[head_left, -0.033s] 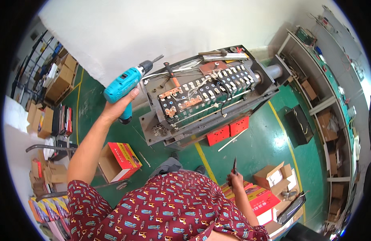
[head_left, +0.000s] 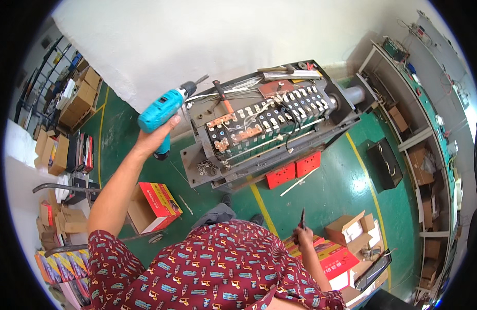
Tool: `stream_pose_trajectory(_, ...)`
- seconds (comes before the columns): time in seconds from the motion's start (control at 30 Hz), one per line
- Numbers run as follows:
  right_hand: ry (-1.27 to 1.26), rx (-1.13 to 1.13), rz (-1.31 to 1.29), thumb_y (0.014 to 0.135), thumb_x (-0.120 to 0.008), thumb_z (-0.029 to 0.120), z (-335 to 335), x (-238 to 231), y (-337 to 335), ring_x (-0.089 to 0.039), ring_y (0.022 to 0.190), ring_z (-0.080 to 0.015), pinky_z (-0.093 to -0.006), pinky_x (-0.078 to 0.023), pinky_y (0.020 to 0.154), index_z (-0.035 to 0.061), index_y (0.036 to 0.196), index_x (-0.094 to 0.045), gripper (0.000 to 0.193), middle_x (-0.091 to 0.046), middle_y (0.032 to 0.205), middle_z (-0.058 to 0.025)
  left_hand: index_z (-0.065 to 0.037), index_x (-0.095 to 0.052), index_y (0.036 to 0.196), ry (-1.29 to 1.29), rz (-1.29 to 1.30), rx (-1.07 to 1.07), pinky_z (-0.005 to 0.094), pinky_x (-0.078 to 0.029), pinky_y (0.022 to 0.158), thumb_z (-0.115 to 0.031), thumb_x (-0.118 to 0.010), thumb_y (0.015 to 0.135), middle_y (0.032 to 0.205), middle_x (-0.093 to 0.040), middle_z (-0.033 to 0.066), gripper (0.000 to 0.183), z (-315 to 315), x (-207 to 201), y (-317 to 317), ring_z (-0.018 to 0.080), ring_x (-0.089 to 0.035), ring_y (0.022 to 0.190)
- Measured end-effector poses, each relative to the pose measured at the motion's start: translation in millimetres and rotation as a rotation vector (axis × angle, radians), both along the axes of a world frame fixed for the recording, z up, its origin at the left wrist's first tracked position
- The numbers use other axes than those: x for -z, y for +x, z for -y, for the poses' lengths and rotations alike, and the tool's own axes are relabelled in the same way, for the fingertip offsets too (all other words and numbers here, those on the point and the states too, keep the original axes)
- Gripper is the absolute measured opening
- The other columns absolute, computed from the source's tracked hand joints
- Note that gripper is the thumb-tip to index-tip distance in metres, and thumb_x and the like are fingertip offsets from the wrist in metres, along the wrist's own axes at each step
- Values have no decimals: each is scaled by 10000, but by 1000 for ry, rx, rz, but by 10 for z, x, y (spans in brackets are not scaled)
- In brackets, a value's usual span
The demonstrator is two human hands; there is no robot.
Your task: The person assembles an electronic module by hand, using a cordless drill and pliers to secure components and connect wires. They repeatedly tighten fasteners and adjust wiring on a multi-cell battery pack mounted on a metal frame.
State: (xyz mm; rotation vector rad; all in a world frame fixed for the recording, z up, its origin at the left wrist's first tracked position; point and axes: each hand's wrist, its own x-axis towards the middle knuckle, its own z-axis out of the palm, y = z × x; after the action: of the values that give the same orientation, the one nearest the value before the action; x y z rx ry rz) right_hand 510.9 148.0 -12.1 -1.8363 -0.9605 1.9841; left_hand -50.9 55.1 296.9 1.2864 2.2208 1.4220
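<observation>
"Okay, quick pass. Left hand?"

"Wrapped round the drill by its handle, thumb on the near side. Trigger finger's hidden, so can't tell if it's pressed."

"Where's the drill?"

"Held up left of the bank, bit slanting up toward the wall behind it. Not touching the bank as far as I can see."

"Right hand?"

"Closed on a slim dark tool, tip up. Well apart from the bank, on its near side, over the red cartons. Kind of tool: can't tell."

"Risks?"

"Main one, I'd say: a short. Bank's top has bare terminals and copper bars; if either metal tip drops across two of them, could spark. Whether it's live, can't tell."

"Cause?"

"Drill's up on one hand alone, so a tired wrist or careless swing might do it."

"Others?"

"Hammer lies by the bank's far left edge; a knock could slide it onto the terminals. Cable loops over the bank's top, might snag a spinning bit. Loose hardware sits on the ledge off the bank's left end; a bump to the ledge could spill it."

"Floor?"

"Red blocks and a pale strip below the bank's near side. Trip hazard, if someone steps in without looking down."
</observation>
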Motion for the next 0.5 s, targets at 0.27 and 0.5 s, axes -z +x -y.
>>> stream_pose_trajectory(0.27,-37,2,203,889,-623,103,369,188,-81,-602,522,-200,-340,-486,459,35,900,-597,74,-618,703,-88,-14,-633,1260,-333,96,-34,392,-519,958,-214,-862,757,1141,-712,173,588,-360,1271,-1188,266,-674,1081)
stream_pose_trajectory(0.5,239,177,162,870,-608,81,423,-662,-699,-606,622,-151,-301,-525,550,16,960,-618,111,-624,781,-53,11,-570,1296,-721,33,-82,423,-514,999,-184,-831,707,1290,-650,249,673,-1304,2738,-1691,382,-634,1208)
